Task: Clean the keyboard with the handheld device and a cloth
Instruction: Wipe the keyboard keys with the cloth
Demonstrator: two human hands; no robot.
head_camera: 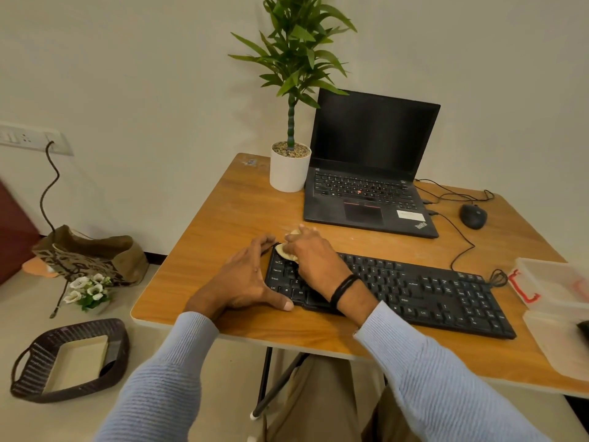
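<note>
Pale-blue knitted sleeves (178,371) reach forward over the near edge of the wooden desk (223,218). The person's left hand (245,279) lies flat, fingers spread and released, its thumb against the front edge of the long black keyboard (430,295), seemingly bracing its left end. The right hand (314,253) is bunched round a small cream cloth (282,250), pressing it onto the keys at the far-left corner. The keyboard's long axis runs off rightward, so the remaining keys lie to the right of those fingers, with open room as far as the clear plastic box (554,279). Beyond sits a black laptop (366,173). No handheld device can be made out.
</note>
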